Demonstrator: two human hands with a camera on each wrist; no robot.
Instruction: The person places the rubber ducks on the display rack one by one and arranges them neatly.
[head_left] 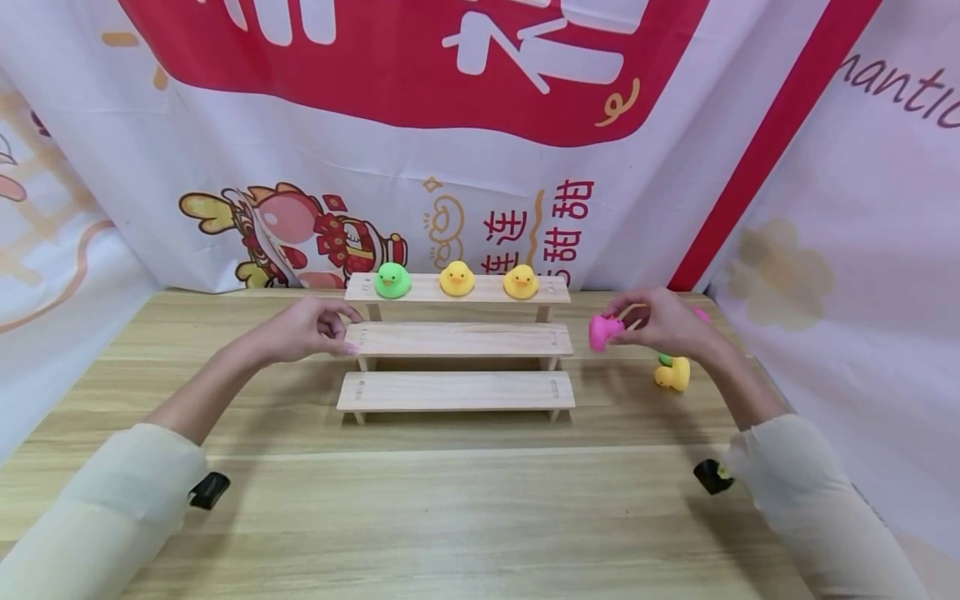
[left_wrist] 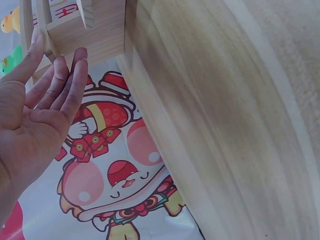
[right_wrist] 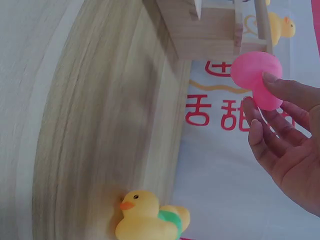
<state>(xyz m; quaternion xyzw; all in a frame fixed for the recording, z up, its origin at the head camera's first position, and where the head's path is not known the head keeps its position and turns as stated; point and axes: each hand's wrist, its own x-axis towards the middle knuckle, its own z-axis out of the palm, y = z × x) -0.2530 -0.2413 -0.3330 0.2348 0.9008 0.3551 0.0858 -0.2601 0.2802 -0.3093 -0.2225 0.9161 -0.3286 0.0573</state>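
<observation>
A three-step wooden display stand stands on the table. Along its top step sit a green rubber duck, a yellow rubber duck and another yellow rubber duck. My left hand holds the left end of the middle step, thumb and fingers at the board's edge in the left wrist view. To the right of the stand, my right hand pinches a pink rubber duck between thumb and fingers, raised off the table and apart from the stand.
Beyond the stand's right side, a yellow duck rests on the wooden table, with a green item partly hidden behind it. Something pink shows past my right wrist. A printed cloth hangs behind the table.
</observation>
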